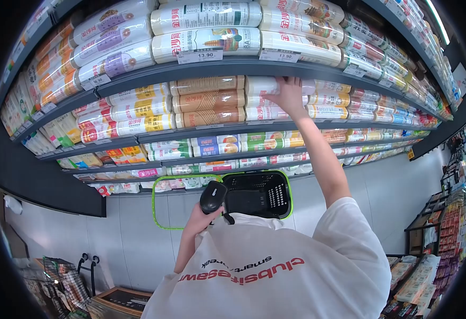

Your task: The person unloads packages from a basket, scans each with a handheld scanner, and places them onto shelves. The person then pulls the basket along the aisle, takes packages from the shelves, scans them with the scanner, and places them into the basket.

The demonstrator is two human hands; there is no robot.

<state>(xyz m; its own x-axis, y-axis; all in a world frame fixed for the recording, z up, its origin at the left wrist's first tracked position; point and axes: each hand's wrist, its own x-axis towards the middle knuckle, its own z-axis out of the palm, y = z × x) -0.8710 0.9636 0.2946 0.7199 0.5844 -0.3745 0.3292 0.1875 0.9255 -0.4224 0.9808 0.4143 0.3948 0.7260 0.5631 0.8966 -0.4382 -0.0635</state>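
Observation:
A black handheld device, like a scanner [213,197], is in my left hand [198,219], with the fingers wrapped round its grip. My right hand [288,97] reaches to the middle shelf and lies on a white plastic-wrapped package [260,85] at the top of a stack. Its fingers curl over the package and its thumb points left. Left of that stack are brown patterned packages [209,101]. Below my hands, a black shopping basket [283,194] with a green rim stands by the lowest shelf.
Several shelf levels of packages run across the view, with a shelf edge [233,68] and price tags above my right hand. The basket's green handle [154,204] extends left over the pale tiled floor [137,242]. More goods [416,282] stand at the lower right.

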